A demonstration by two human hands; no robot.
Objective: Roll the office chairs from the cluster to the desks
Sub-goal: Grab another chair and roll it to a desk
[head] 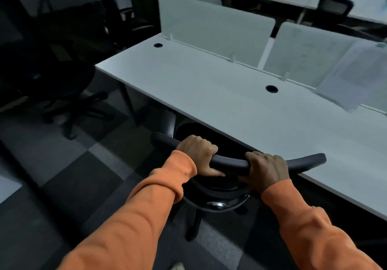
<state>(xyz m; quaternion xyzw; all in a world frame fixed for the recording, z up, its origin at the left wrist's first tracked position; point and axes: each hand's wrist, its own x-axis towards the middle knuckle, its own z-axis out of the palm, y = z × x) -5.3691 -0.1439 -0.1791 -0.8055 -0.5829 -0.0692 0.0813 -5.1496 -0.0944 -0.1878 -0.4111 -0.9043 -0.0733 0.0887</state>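
Note:
A black office chair stands directly below me, its seat tucked under the front edge of the long white desk. My left hand grips the curved top rail of its backrest left of centre. My right hand grips the same rail right of centre. The chair's base and one caster leg show below the rail; the seat is mostly hidden under the desk. More black chairs stand clustered in the dark area at the left.
Frosted divider panels run along the desk's far side, with papers clipped on at right. Two cable holes sit in the desktop. Further chairs and desks stand at the back. Grey checkered carpet lies on my left.

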